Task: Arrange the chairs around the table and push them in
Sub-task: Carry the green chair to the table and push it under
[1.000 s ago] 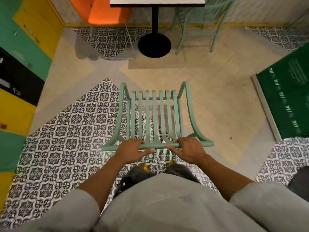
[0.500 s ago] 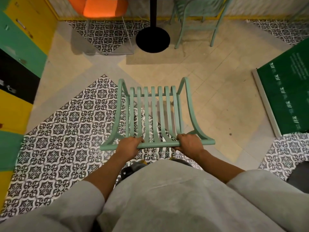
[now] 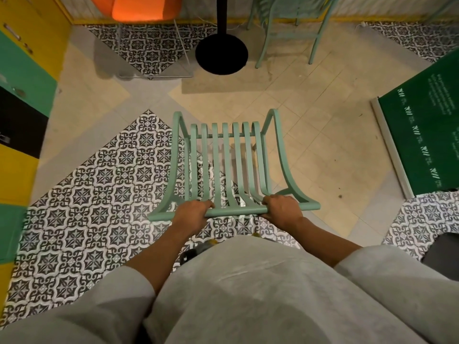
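Both hands clamped on top rail of mint-green slatted metal chair (image 3: 224,165): left hand (image 3: 192,213) near rail's left end, right hand (image 3: 282,210) near right end, fingers curled over rail. Chair sits partly on patterned black-white tile floor (image 3: 99,184), partly on beige tile, well apart from round black table pedestal base (image 3: 221,54) ahead. Orange seat chair (image 3: 139,7) left of pedestal, second mint-green metal chair (image 3: 288,33) right. Green printed mat (image 3: 427,130) at far right. Chair legs hidden, so can't tell if lifted.
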Available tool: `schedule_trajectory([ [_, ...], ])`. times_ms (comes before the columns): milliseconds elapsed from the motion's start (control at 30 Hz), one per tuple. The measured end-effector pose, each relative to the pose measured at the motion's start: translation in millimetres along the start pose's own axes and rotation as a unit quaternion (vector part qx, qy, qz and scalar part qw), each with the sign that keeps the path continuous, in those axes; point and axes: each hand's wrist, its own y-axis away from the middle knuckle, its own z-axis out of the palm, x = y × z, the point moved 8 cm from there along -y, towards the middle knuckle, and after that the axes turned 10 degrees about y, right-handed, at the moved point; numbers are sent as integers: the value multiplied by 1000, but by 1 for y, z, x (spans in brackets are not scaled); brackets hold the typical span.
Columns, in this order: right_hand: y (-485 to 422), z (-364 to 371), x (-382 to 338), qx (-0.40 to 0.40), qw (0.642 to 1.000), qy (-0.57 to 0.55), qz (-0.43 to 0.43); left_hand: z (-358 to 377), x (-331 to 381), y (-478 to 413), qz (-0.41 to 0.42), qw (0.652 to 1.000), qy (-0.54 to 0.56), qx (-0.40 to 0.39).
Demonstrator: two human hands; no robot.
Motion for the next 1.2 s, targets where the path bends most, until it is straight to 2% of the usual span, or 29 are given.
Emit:
schedule_trajectory([
  [300,-28,-15,1,-14,1000,-5,20,-18,-11,-29,13,1000,9,1],
  [667,-95,-47,25,-51,998,-3,-33,-56,-15,-93,-75,997,-6,-32],
  [933,-145,-71,54,-63,996,4,-65,-83,-13,-136,-149,988,15,-23],
  [1200,-183,-92,68,-70,995,-4,-76,-107,-18,-170,-139,990,1,-3],
])
